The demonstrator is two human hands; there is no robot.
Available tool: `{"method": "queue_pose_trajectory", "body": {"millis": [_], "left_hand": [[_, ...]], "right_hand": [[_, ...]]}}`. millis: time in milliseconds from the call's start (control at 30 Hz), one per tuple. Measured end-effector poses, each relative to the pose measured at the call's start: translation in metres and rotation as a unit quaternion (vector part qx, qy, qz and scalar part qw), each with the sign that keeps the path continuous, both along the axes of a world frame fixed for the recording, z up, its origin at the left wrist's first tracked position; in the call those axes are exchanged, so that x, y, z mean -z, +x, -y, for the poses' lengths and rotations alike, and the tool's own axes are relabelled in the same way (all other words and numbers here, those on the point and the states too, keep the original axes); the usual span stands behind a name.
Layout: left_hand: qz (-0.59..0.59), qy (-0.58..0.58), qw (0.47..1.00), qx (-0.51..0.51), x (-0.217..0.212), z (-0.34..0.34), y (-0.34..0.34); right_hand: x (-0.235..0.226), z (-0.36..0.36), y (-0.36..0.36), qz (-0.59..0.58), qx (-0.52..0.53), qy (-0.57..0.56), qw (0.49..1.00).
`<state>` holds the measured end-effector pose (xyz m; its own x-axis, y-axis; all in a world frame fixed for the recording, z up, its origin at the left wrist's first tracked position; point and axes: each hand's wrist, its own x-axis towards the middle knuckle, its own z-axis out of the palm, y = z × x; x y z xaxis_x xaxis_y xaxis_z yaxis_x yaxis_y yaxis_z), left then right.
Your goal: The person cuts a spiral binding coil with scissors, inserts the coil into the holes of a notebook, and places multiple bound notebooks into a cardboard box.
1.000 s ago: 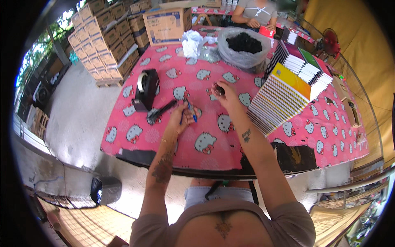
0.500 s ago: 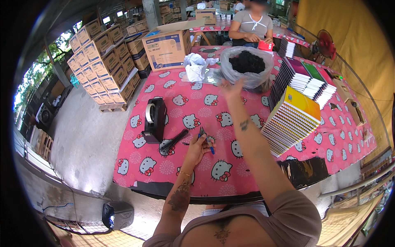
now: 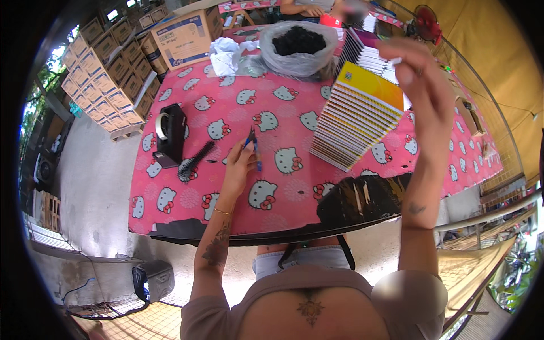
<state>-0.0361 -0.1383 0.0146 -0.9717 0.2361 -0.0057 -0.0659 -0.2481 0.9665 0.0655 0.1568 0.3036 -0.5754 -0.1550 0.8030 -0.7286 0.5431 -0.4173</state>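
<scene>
My left hand point(image 3: 242, 158) rests over the pink table, closed around blue-handled pliers point(image 3: 253, 137) whose jaws point away from me. Beside it on the left lies a black ribbed strip point(image 3: 196, 161) that looks like a binding coil. My right hand point(image 3: 425, 85), smeared by motion, is raised at the right with its thumb apart from the curved fingers; I see nothing in it. Just left of that hand stands a tall stack of spiral notebooks point(image 3: 362, 110) with a yellow cover on top. More notebooks point(image 3: 368, 56) are piled behind, partly hidden by the hand.
A black tape dispenser point(image 3: 173, 136) stands at the left. Farther back are a clear plastic bag point(image 3: 300, 59) of black material, crumpled white paper point(image 3: 225, 56) and a carton point(image 3: 187, 38). Stacked cartons point(image 3: 105, 79) fill a pallet. A person point(image 3: 309, 8) sits across the table.
My right hand has swung from beside the plastic bag to the right, over the notebooks, and lifted. My left hand keeps the pliers. The view has shifted right and downward.
</scene>
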Motion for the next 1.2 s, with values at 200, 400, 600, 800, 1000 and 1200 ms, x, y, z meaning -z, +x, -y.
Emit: {"method": "queue_pose_trajectory", "body": {"millis": [200, 400, 600, 800, 1000, 1200], "left_hand": [[-0.082, 0.09, 0.99, 0.068, -0.104, -0.101, 0.047], [-0.088, 0.124, 0.984, 0.093, -0.128, -0.13, 0.046], [-0.042, 0.166, 0.98, 0.103, -0.125, -0.139, 0.04], [-0.173, 0.001, 0.985, 0.014, -0.121, -0.141, 0.043], [-0.047, 0.128, 0.989, 0.062, -0.116, -0.138, 0.046], [-0.082, 0.046, 0.993, 0.071, -0.12, -0.132, 0.043]], "right_hand": [[0.016, -0.052, -0.085, 0.061, -0.109, 0.308, 0.943], [0.044, -0.052, -0.098, 0.116, -0.091, 0.368, 0.918], [0.052, -0.05, -0.093, 0.093, -0.067, 0.349, 0.93], [0.05, -0.046, -0.09, 0.066, -0.038, 0.371, 0.926], [0.047, -0.047, -0.094, 0.11, -0.061, 0.374, 0.919], [0.051, -0.046, -0.094, 0.093, -0.061, 0.376, 0.92]]}}
